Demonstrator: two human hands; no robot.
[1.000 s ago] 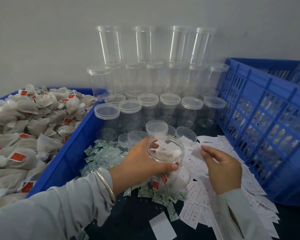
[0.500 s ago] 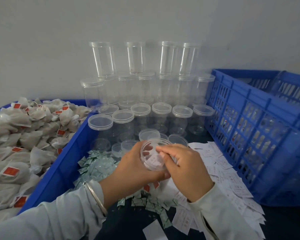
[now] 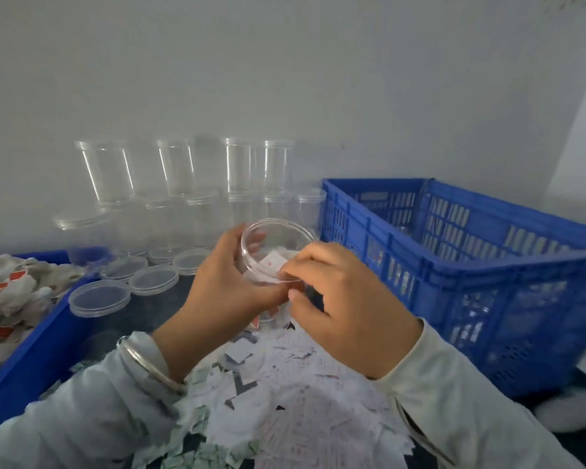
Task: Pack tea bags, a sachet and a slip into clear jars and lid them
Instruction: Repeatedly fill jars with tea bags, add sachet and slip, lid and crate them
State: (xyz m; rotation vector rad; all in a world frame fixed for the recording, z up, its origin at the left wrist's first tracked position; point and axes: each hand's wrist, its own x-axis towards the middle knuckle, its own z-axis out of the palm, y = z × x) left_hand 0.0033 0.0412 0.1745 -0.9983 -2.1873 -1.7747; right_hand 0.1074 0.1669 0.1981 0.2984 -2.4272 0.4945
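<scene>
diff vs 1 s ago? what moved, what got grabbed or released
The right hand left the slips, came to the jar mouth and now pinches a slip at its rim. The left hand lifted the jar, still gripping it. Lidded jars and the blue crate stayed put.

Blue crate (image 3: 460, 265) with a slotted lattice wall; blue tray (image 3: 31, 360) of greyish-white tea bags (image 3: 17, 286) bearing red tags. Clear jars (image 3: 183, 170). White slips (image 3: 301, 394) with red print, pale green sachets (image 3: 197, 431), pale sleeves (image 3: 471, 411), silver bangle (image 3: 146, 363).
</scene>
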